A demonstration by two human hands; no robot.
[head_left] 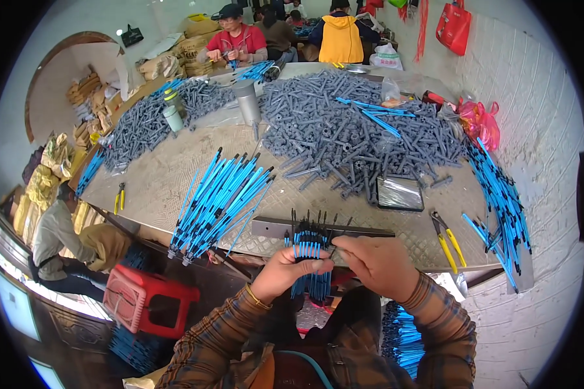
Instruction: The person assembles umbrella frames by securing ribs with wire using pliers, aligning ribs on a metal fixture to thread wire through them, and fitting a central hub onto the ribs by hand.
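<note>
My left hand (279,272) is closed round a bundle of thin blue rods with black tips (315,285), held upright at the table's near edge. Its thumb presses across the front of the rods. To the right of the bundle, my right hand (383,266) has its fingers pinched together near the rod tops; whatever lies between them is hidden. Just behind both hands runs a dark metal bar (272,227). A fanned heap of similar blue rods (220,204) lies on the table to the left.
A large pile of grey plastic tubes (344,129) covers the table's far middle. Nearer are a film-covered black tray (400,193) and yellow-handled pliers (449,243). More blue rods (499,201) line the right edge. A red stool (136,295) stands left; a person in red (243,42) sits opposite.
</note>
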